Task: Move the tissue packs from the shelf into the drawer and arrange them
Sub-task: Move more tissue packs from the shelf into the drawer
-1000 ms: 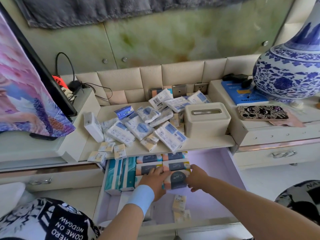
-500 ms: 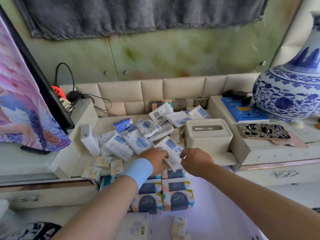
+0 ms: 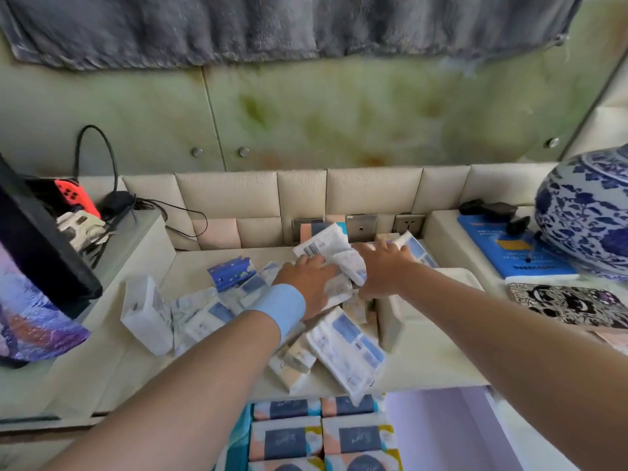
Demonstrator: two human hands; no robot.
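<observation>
Several tissue packs lie in a loose heap on the cream shelf [image 3: 210, 365]: a white one with a barcode [image 3: 321, 245] at the back, a dark blue one [image 3: 231, 273], a blue-and-white one [image 3: 346, 351] at the front edge. My left hand [image 3: 307, 282], with a light blue wristband, lies on a white pack [image 3: 339, 288] in the middle of the heap. My right hand [image 3: 384, 266] reaches over the back packs with fingers spread, touching them. Below, the open drawer [image 3: 441, 433] holds neat rows of wrapped packs [image 3: 323, 436].
A beige tissue box [image 3: 390, 321] stands partly under my right forearm. To the right are a blue-and-white vase [image 3: 588, 212], a blue book [image 3: 509, 253] and a patterned case [image 3: 571, 304]. A dark-framed screen [image 3: 37, 246], a red controller [image 3: 73, 195] and cables sit left. Wall sockets [image 3: 362, 227] line the back.
Both hands left the packs in the drawer, rose to the shelf and reached further back into the heap. The camera moved closer, so the drawer has slid down the view.
</observation>
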